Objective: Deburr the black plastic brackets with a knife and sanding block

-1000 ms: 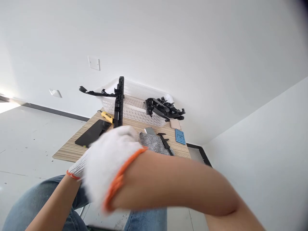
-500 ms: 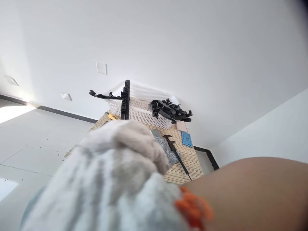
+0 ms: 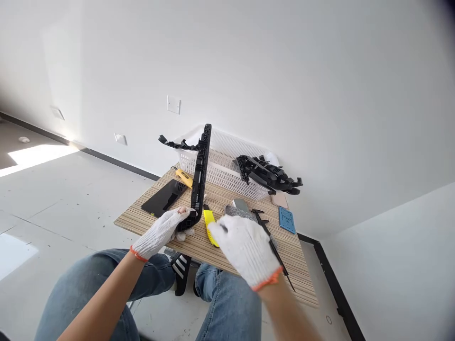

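My left hand (image 3: 161, 234), in a white knit glove with an orange cuff, is closed around the lower end of a long black plastic trim piece (image 3: 201, 173). The piece stands upright, with a thin arm branching left near its top. My right hand (image 3: 247, 246), gloved alike and slightly blurred, hovers over the table with its fingers loosely bent and a gap beside the thumb. Nothing shows in it. Just left of its fingertips lies a yellow utility knife (image 3: 209, 222) with a dark tip. A black caliper (image 3: 273, 251) and a grey cloth (image 3: 236, 210) are partly behind this hand.
On the wood-striped table (image 3: 298, 279) lie a dark phone (image 3: 164, 197), a yellow-handled tool (image 3: 184, 178), a blue card (image 3: 286, 219) and a pinkish item (image 3: 280, 199). Behind stands a white basket (image 3: 227, 175) with several black plastic parts (image 3: 268, 173) over its edge, near the wall.
A gloved hand that filled the lower view close to the camera has moved away; both hands now show over the table. The black trim piece appears farther right, still upright.
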{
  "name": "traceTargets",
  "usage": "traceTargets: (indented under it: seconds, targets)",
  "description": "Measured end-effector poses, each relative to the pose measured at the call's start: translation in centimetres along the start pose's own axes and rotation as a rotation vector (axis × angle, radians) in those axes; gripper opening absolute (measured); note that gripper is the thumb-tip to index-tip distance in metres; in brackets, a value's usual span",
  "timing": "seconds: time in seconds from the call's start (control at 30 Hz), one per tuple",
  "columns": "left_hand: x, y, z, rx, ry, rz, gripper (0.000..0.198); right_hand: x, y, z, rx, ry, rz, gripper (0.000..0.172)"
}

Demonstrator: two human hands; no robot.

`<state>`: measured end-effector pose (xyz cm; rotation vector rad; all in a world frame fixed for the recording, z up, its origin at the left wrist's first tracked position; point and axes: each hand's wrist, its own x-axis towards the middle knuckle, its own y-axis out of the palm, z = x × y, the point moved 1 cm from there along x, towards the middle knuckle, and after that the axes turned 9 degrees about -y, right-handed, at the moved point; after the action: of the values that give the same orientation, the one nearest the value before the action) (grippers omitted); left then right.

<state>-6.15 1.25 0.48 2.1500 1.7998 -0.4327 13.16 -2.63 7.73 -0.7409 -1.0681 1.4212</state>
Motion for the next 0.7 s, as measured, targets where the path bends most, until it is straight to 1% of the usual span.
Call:
traceTargets:
  seconds: [0.07, 0.17, 0.23, 0.3, 0.4, 0.47, 0.6, 0.7]
  targets:
    - [0.2, 0.0, 0.0, -0.030, 0.000, 0.015, 0.055, 0.1, 0.9, -0.2, 0.008, 0.073, 0.001, 0.032]
    - [0.6, -0.1, 0.2, -0.067, -0.006, 0.016, 0.054, -0.2, 3.9, -0.6, 0.078, 0.192, -0.027, 0.043]
    - [0.9, -0.1, 0.3, -0.096, -0.015, 0.003, 0.053, -0.3, 5.7, -0.8, 0.064, 0.191, -0.023, 0.048]
    - [1.1, -0.1, 0.3, -0.141, -0.022, -0.018, 0.050, -0.3, 6.8, -0.9, 0.025, 0.181, -0.017, 0.051]
    - [1.1, -0.1, 0.2, -0.175, -0.053, -0.046, 0.044, -0.2, 7.1, -1.1, -0.002, 0.204, -0.016, 0.054]
    - [1.0, -0.1, 0.2, -0.144, -0.064, -0.045, 0.045, -0.3, 7.1, -1.4, 0.008, 0.213, -0.042, 0.054]
    - [0.6, -0.1, -0.3, 0.016, -0.050, -0.012, 0.054, -0.7, 7.6, -2.3, 0.112, 0.177, -0.149, 0.051]
    - [0.2, 0.1, -0.7, 0.057, -0.067, -0.024, 0.054, -1.1, 8.0, -2.8, 0.231, 0.170, -0.247, 0.052]
